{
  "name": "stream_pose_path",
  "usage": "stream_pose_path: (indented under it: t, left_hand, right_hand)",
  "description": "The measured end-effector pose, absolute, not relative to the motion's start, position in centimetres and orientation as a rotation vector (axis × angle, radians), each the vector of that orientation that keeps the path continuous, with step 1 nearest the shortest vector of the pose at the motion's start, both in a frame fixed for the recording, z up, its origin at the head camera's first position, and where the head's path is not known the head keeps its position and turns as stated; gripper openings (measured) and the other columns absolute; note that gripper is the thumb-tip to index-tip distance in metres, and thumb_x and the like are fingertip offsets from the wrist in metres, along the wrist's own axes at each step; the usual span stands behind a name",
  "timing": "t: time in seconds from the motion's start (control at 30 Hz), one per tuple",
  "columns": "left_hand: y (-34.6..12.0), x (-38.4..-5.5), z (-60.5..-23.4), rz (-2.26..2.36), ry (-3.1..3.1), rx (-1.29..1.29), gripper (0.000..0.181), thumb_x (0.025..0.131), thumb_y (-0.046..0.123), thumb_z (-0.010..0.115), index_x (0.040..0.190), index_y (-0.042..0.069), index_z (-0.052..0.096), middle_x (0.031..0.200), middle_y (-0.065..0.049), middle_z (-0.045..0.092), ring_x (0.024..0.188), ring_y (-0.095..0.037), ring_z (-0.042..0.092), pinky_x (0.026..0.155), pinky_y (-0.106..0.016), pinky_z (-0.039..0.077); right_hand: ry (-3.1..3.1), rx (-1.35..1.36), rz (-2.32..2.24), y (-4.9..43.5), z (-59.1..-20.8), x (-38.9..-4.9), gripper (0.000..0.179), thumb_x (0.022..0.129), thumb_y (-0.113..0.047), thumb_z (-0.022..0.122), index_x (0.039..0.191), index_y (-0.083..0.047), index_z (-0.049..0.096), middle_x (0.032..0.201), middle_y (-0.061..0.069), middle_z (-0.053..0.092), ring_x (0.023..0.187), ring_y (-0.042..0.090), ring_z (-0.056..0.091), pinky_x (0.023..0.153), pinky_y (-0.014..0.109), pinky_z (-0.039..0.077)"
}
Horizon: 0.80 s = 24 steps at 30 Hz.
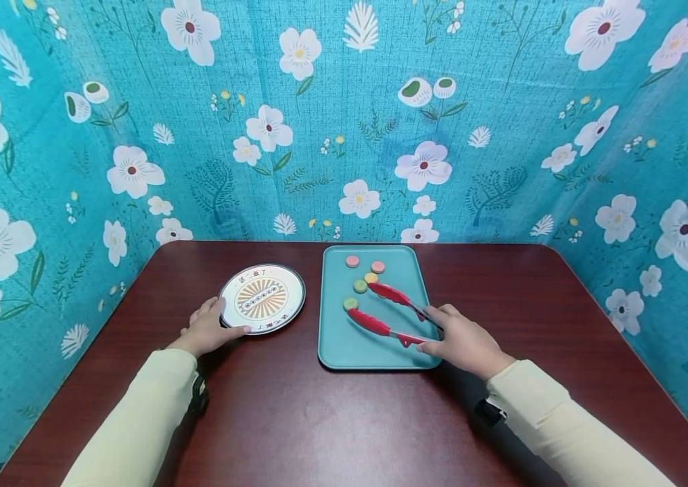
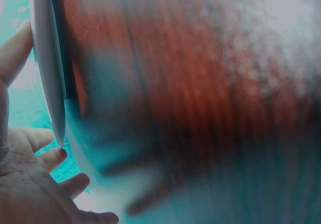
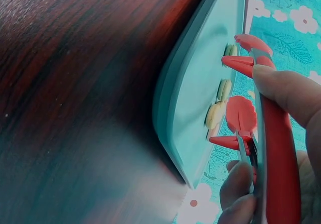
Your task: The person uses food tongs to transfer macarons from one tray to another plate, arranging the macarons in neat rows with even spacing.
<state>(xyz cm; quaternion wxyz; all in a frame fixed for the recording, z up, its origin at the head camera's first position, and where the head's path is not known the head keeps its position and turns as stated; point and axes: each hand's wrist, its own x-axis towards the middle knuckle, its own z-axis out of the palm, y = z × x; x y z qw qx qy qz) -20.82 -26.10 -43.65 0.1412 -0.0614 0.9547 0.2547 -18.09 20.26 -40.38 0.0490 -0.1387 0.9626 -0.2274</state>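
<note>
In the head view, the right hand [image 1: 465, 340] grasped the red tongs [image 1: 369, 322], whose arms stood apart above the tray [image 1: 374, 353]. Their tips were near the two green pieces [image 1: 350, 305] and the yellow piece [image 1: 371, 278]. If they closed there, one tip might push a neighbour aside, I think, because the pieces lay close together. Two pink pieces [image 1: 352, 261] lay beyond. The plate [image 1: 261, 299] was left of the tray on the table [image 1: 331, 419], before a floral cloth [image 1: 301, 135]; the left hand [image 1: 210, 329] touched its rim.

In the left wrist view, this hand was not clenched: its fingers were spread along the rim, so a careless pull could perhaps slide or tilt the plate.

In the right wrist view, the tongs partly hid the pieces, and I could not tell whether they touched. The tray's raised rim might obstruct a low movement.
</note>
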Motion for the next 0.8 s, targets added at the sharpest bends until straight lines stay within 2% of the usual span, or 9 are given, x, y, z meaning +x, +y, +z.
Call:
stream_pose_path:
  t: [0.13,0.37,0.8]
  left_hand:
    - [-26.11,-20.89,-43.74,0.732,2.753,-0.176,0.109,0.081,0.058,0.067,0.152,-0.004,0.011,0.152,-0.032,0.008,0.135,-0.053,0.01,0.103,-0.075,0.013]
    - [-26.2,-20.89,-43.72,0.722,2.753,-0.162,0.107,0.082,0.058,0.066,0.15,-0.007,0.016,0.152,-0.032,0.008,0.135,-0.053,0.01,0.102,-0.075,0.012]
    - [-26.23,-20.76,-43.5,0.706,2.753,-0.15,0.107,0.082,0.06,0.065,0.149,-0.009,0.017,0.151,-0.032,0.007,0.134,-0.053,0.011,0.101,-0.076,0.013]
  right_hand:
    - [2.938,-0.431,-0.689,20.08,-40.41,-18.14,0.079,0.078,-0.037,0.079,0.142,-0.003,0.047,0.115,0.012,0.053,0.075,0.016,0.052,0.056,0.029,0.043]
    - [2.934,-0.441,-0.647,19.79,-40.48,-18.25,0.078,0.078,-0.037,0.079,0.141,-0.003,0.047,0.12,0.013,0.054,0.087,0.018,0.056,0.062,0.031,0.049]
    - [2.943,-0.463,-0.631,19.55,-40.44,-18.2,0.075,0.078,-0.035,0.08,0.137,0.0,0.051,0.112,0.011,0.056,0.082,0.016,0.055,0.062,0.028,0.049]
